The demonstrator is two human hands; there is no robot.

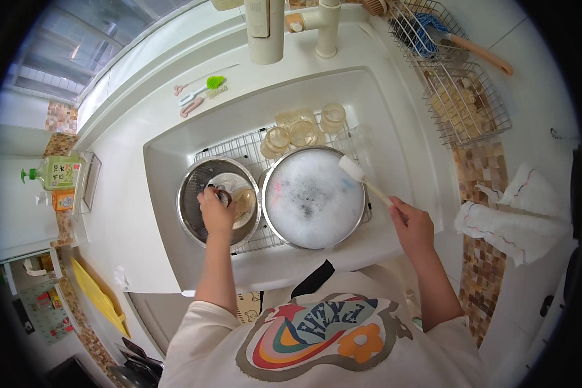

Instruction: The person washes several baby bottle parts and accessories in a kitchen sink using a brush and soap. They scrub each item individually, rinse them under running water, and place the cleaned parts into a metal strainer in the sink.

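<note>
In my right hand (412,224) is a silicone spatula (353,169), held by its handle; its white head is over the right edge of a steel basin (363,213). White suds (310,203) fill that basin, and pink and blue patches show through them. My left hand (217,213) reaches into a perforated steel colander (190,220) on the left, its fingers around a small dark, curved object (224,196) that I cannot identify. Under and beside these fingers lie a pale plate or bowl (230,180) and a tan piece (245,201), partly hidden.
Both vessels rest on a wire rack (262,240) in the white sink (167,160). Several amber jars (303,132) stand behind. A faucet (266,34) overhangs the back. Small brushes (199,97) lie on the rear ledge. Wire baskets (465,106), white cloths (509,228) and a soap bottle (60,172) flank the sink.
</note>
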